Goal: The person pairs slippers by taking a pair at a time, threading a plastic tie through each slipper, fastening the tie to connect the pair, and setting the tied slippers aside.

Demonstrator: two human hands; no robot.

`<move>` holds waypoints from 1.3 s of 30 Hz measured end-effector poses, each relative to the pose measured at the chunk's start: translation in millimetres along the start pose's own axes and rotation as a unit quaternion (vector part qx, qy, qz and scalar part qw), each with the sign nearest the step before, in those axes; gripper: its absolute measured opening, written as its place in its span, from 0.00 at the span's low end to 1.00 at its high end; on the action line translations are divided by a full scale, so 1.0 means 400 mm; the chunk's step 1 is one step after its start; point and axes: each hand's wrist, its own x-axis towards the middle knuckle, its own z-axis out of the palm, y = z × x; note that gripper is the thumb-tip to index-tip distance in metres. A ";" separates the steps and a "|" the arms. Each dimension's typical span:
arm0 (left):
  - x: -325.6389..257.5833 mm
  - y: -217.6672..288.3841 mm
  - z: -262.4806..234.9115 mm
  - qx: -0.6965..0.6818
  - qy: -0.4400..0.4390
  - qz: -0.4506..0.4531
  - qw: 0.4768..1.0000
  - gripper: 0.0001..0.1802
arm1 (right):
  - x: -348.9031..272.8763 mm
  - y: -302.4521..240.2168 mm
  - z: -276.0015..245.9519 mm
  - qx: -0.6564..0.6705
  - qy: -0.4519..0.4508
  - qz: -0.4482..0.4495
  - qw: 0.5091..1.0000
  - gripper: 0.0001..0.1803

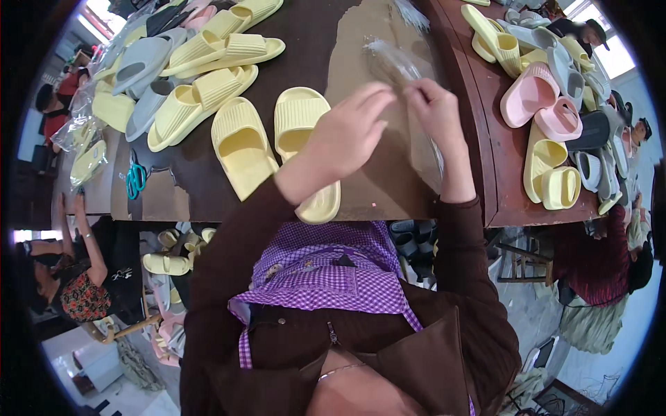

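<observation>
A pair of pale yellow slide sandals lies before me: the left slide (pixel 243 149) shows fully, while the right slide (pixel 302 107) is partly hidden behind my left forearm. My left hand (pixel 347 132) is raised over the right slide, fingers stretched toward my other hand and thumb apart, with nothing visible in it. Close beside it, my right hand (pixel 437 111) has its fingertips pinched together; what they hold, if anything, is too small to make out. Just beyond both hands, a bundle of thin clear plastic strands (pixel 395 59) rests on brown cardboard (pixel 361 184).
Yellow and grey slides (pixel 201 104) are piled at the left, near teal-handled scissors (pixel 136 178). Another heap with pink slides (pixel 531 93) covers the right table. A second strand bundle (pixel 412 15) lies farther back. Other people work at both sides; one person's hands (pixel 80 204) reach the left table edge.
</observation>
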 end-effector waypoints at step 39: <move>-0.329 0.039 -0.318 0.133 0.251 -0.152 0.947 0.05 | 0.003 0.226 0.095 -0.361 0.156 -0.098 0.914 0.07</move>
